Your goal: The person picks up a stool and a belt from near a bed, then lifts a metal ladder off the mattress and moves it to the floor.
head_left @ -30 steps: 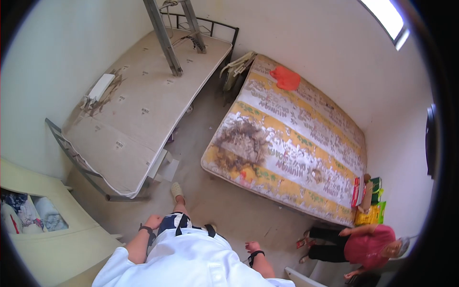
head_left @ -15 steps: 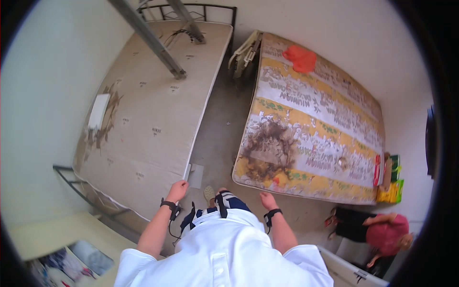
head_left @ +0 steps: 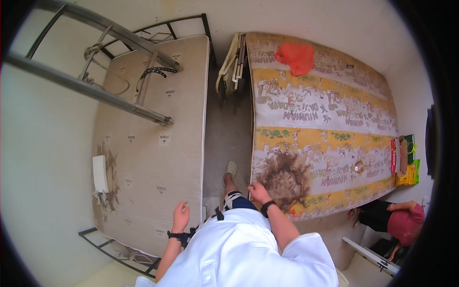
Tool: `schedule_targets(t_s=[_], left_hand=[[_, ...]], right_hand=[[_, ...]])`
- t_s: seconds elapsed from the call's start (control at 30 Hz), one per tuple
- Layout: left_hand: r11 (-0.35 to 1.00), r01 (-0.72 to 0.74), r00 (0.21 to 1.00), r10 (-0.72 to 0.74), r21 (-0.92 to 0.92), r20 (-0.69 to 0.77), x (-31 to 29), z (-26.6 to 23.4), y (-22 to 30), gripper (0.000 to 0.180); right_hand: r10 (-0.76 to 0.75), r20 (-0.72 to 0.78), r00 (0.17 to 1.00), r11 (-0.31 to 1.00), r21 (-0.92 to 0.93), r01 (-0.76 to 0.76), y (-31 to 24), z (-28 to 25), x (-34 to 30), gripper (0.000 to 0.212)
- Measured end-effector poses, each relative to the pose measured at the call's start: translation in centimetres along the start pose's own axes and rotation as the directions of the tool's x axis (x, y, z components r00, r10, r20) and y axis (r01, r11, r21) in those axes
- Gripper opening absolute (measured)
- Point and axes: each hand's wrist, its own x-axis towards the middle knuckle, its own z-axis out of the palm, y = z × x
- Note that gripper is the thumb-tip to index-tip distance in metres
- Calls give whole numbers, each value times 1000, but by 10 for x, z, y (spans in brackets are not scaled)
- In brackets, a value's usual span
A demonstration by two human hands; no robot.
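Note:
My left hand [head_left: 180, 216] hangs over the near right part of the beige mattress [head_left: 143, 201], loosely curled with fingers apart and nothing in it. My right hand [head_left: 258, 192] is above the near left edge of the yellow and white patterned mattress [head_left: 334, 158], beside a large dark stain. Its fingers are half bent and hold nothing; whether it touches the mattress I cannot tell. Both wrists wear black straps. Between the two beds one foot in a light clog [head_left: 230, 171] steps forward on the floor.
A metal ladder [head_left: 95, 95] lies over the left bed, with a black belt [head_left: 155, 71] at it. A white box [head_left: 100, 174] lies on that mattress. An orange-red plastic bag [head_left: 297, 58] lies on the right one. Folded chairs [head_left: 233, 64] lean between the beds. Another person [head_left: 401, 220] stands at right.
I have moved forward into the gap between the beds. The ladder now looms nearer at upper left. My right hand has come over the right mattress's edge.

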Motion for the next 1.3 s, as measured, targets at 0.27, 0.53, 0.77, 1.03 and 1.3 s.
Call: schedule_targets(t_s=[0.27,0.53,0.77,1.03,1.3], left_hand=[[974,-185,979,172,129,105,194,-21,115,30],[929,-356,912,323,101,253,379,29,224,33],[941,-322,906,275,104,323,568,121,240,49],[895,-364,899,265,259,348,756,219,311,30],[832,-400,912,321,384,255,773,256,291,54]], right_hand=[[77,-58,995,978,197,-65,-81,-87,151,35],[422,-57,905,903,119,-413,-18,-143,194,38],[447,29,894,871,-239,-428,36,-156,174,45],[679,146,720,689,214,-693,-48,-210,211,29],[813,299,499,392,352,-850,-84,-280,313,31]])
